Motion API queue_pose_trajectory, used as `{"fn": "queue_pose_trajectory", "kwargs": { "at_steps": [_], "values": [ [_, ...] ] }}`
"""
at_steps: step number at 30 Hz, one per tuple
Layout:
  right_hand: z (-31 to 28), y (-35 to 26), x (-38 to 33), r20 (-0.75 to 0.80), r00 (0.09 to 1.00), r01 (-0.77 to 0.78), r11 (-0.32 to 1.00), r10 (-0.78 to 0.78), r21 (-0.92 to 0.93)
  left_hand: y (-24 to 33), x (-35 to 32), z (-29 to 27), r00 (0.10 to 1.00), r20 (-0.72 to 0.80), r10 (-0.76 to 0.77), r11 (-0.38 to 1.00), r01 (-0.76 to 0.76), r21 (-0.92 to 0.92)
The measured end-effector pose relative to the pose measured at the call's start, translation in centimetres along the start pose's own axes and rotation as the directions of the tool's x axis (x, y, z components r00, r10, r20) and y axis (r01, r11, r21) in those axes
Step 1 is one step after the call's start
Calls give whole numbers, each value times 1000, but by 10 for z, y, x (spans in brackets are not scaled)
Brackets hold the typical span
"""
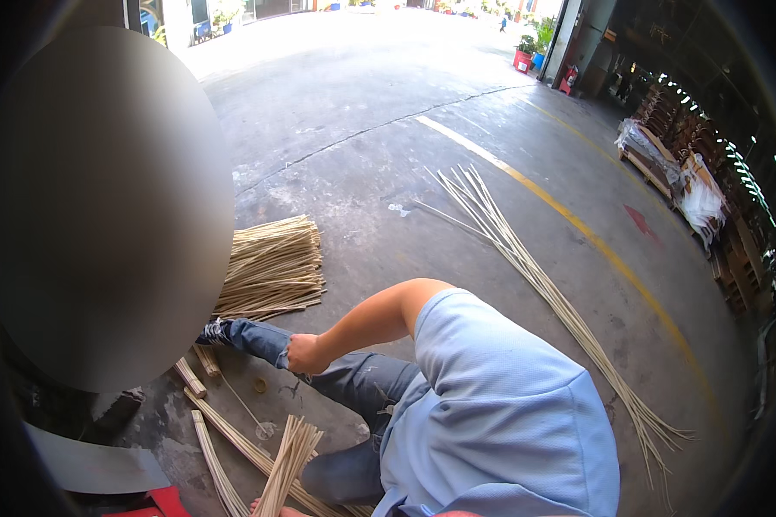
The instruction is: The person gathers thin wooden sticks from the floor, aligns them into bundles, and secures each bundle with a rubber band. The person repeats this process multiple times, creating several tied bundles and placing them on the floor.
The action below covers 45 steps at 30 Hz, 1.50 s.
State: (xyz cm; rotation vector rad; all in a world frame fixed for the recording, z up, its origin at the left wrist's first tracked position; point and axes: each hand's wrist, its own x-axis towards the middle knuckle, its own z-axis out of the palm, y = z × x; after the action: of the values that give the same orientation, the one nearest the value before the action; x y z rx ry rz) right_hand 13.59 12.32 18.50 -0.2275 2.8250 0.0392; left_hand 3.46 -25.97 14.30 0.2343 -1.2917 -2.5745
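At the lower edge my left hand [272,510] is partly cut off, its fingers closed round an upright bundle of pale thin canes [288,461]. My bare right arm reaches from a light blue sleeve. Its hand [307,353] is curled into a fist against a jeans leg [263,339]; whatever the fingers hold, if anything, is hidden. Below that leg lie long tied canes [233,431] and a slimmer bundle [214,461]. Beyond the leg is a thick stack of cut canes [272,267]. Short bundle ends [190,376] show near the shoe.
A large blurred oval [103,207] covers the left. Loose long canes [547,293] lie across the concrete floor at right, beside a yellow line [612,258]. Wrapped pallets [698,194] stand along the right. A grey curved sheet [99,461] and something red [164,502] are lower left.
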Motion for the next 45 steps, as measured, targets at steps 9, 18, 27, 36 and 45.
{"fn": "queue_pose_trajectory", "kwargs": {
  "at_steps": [9,18,27,36,45],
  "values": [
    [-67,26,-43,-135,968,249,896,-213,367,-38,-7,77,981,182,70,997,-74,15],
    [-168,48,-13,-651,756,313,838,64,447,-84,14,119,954,233,187,976,-207,64],
    [-90,93,121,-398,915,257,669,64,698,-205,42,156,821,320,-473,869,494,19],
    [107,143,176,259,949,-290,173,181,941,-332,-50,174,483,166,-860,499,864,71],
    [148,156,174,517,843,-471,-265,146,842,-361,-58,168,236,270,-933,294,935,199]
  ]
}}
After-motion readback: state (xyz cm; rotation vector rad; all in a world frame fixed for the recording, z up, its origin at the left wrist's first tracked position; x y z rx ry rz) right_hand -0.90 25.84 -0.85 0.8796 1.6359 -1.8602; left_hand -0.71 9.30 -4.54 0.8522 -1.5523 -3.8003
